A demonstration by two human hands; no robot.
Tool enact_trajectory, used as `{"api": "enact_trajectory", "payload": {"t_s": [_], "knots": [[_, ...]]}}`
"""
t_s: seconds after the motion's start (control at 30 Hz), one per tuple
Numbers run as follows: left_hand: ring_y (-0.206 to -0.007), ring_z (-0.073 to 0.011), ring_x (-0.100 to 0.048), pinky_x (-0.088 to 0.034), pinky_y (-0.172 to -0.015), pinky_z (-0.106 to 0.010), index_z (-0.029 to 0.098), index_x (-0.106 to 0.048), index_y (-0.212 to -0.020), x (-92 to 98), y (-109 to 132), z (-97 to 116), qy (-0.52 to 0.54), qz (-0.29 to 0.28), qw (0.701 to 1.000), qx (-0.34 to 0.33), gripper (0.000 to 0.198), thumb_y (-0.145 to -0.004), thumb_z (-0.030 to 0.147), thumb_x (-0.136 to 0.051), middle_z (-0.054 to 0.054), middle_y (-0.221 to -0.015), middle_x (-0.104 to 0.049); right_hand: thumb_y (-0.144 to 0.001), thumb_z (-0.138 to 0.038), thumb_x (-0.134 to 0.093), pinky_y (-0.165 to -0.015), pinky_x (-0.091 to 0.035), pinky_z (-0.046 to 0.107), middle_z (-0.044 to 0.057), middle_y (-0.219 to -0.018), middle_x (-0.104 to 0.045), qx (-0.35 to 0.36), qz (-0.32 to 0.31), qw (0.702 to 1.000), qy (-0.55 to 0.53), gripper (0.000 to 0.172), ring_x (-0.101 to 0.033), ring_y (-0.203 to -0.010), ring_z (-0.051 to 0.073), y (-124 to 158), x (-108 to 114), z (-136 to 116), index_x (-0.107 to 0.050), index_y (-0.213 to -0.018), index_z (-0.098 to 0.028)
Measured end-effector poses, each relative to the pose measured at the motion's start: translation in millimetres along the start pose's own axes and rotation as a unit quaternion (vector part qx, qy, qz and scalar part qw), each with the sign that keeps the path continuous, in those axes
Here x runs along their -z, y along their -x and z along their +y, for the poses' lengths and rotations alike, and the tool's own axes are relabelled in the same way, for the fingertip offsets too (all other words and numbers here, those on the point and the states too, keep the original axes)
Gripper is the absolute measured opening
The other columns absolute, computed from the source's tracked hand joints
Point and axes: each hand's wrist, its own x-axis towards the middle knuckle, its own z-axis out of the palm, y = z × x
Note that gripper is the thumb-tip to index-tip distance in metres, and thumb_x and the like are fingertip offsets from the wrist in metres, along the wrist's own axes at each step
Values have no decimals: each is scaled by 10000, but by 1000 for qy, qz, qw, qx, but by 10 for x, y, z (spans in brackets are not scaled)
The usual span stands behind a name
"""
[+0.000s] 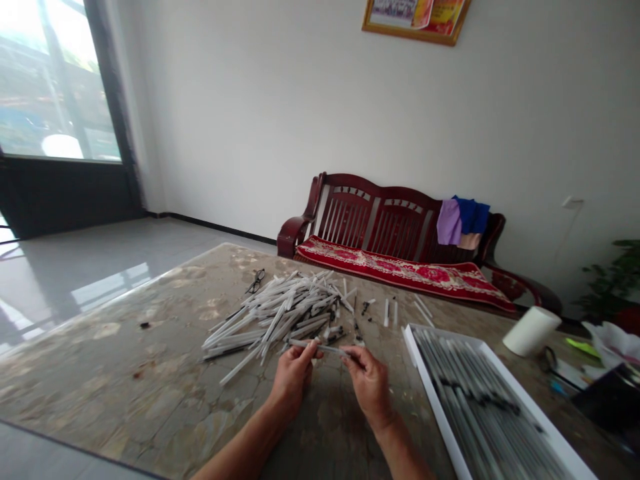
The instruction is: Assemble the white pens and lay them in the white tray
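Between both hands I hold a slim translucent pen [327, 349] with a dark end, level above the table. My left hand [295, 370] pinches its left part between thumb and fingers. My right hand [369, 380] grips the dark right end, where the fingers partly cover it. Just beyond the hands lies a loose heap of white and grey pen tubes [285, 307], some with black parts. To the right, a white box [430, 400] holds rows of grey pens [480, 400] with black bands near the middle.
A patterned table [175, 380] carries everything. Eyeglasses [256, 280] lie behind the heap, and a few loose tubes [387, 312] lie behind my right hand. A white roll [531, 331] stands beyond the box. A dark red wooden bench [395, 227] is behind the table.
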Motion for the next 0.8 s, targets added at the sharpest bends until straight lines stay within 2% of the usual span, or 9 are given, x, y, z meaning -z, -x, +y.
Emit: {"api": "enact_trajectory", "payload": {"t_s": [0.07, 0.17, 0.3, 0.4, 0.47, 0.57, 0.67, 0.73, 0.8], "knots": [[-362, -38, -176, -99, -371, -202, 142, -629, -631, 9, 5, -16, -4, -2, 1000, -5, 502, -572, 620, -771, 122, -373, -277, -822, -308, -662, -705, -548, 244, 31, -811, -754, -5, -9, 1000, 3, 119, -708, -751, 180, 8, 5, -32, -733, -892, -243], [-368, -40, -193, -106, -381, -205, 140, -636, -644, 16, 8, -48, -17, -6, 999, -30, 471, -604, 590, -772, 111, -387, -310, -806, -412, -663, -586, -557, 252, 18, -663, -717, -88, -6, 995, -54, 200, -688, -609, 182, 22, -40, -60, -718, -830, -222], [-378, -39, -225, -127, -387, -200, 139, -630, -655, -1, 6, -57, -30, 5, 998, -58, 452, -616, 564, -781, 91, -423, -395, -689, -577, -716, -423, -524, 262, 24, -593, -688, -237, 8, 955, -176, 407, -642, -470, 181, 6, -127, -126, -663, -762, -181], [-375, -39, -243, -140, -388, -194, 137, -631, -651, -21, 17, -21, -28, 14, 998, -62, 458, -588, 558, -801, 94, -416, -396, -599, -589, -779, -397, -504, 242, 25, -580, -680, -298, 9, 925, -237, 470, -626, -452, 162, -32, -130, -256, -629, -733, -164], [-365, -38, -230, -140, -384, -189, 136, -632, -655, -28, 32, 9, -7, 7, 999, -48, 467, -592, 570, -792, 108, -394, -353, -597, -549, -804, -441, -518, 233, 17, -623, -690, -298, 10, 910, -287, 465, -635, -491, 146, -52, -121, -368, -631, -784, -160], [-380, -28, -268, -175, -374, -181, 135, -661, -781, -19, 66, 31, 28, -15, 999, -44, 493, -578, 561, -802, 52, -556, -560, -580, -440, -847, -502, -515, 208, -15, -688, -691, -269, 5, 894, -358, 471, -627, -539, 112, -55, -158, -516, -639, -906, -172], [-376, -31, -300, -207, -378, -181, 148, -687, -894, 15, 111, 20, -4, -54, 997, -56, 501, -616, 555, -775, 25, -644, -629, -566, -423, -844, -448, -452, 175, -48, -593, -634, -269, 22, 890, -368, 420, -566, -494, 89, -37, -215, -612, -641, -835, -172], [-391, -62, -394, -272, -392, -197, 142, -710, -823, 45, 134, 9, -80, -71, 992, -70, 466, -627, 562, -757, 9, -609, -638, -586, -458, -818, -408, -413, 170, -53, -554, -599, -267, 53, 897, -348, 388, -556, -494, 98, -32, -161, -666, -630, -775, -176], [-572, -153, -596, -431, -523, -239, 166, -733, -836, 72, 147, 8, -168, -89, 976, -110, 392, -627, 496, -765, -36, -712, -710, -613, -480, -792, -399, -407, 172, -28, -625, -636, -256, 86, 906, -327, 382, -595, -548, 118, -46, 50, -720, -621, -780, -181]]}}
